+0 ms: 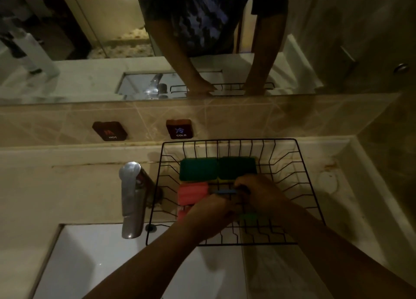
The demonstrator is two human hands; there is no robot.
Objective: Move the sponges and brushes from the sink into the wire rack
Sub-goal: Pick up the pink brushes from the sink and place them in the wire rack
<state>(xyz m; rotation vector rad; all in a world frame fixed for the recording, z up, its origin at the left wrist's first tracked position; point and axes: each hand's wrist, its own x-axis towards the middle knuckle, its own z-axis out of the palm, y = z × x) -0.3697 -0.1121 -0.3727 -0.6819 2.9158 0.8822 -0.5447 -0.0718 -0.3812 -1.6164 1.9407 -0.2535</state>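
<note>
Counts, dim light, approx where hidden: 1 wire rack (pixel 299 163); 2 green sponges at its back, side by side, left one (pixel 198 169) & right one (pixel 237 167); 1 pink sponge (pixel 193 195) in front of them, w/ a 2nd pink piece (pixel 181 215) partly hidden by the hands, can't tell if separate; 1 small green item (pixel 248 217), type unclear; 1 thin blue item (pixel 225 192) btwn fingers; 2 hands, left (pixel 211 215) & right (pixel 258 193); 1 tap (pixel 131 197); 1 sink (pixel 90 265); 2 wall labels, HOT (pixel 110 131) & COLD (pixel 179 128); 1 mirror (pixel 90 39).

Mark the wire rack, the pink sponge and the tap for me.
wire rack (pixel 229 140): head view, on the back top rim wire.
pink sponge (pixel 193 194): head view, middle of its ridged top face.
tap (pixel 130 197): head view, on the metal lever handle.
</note>
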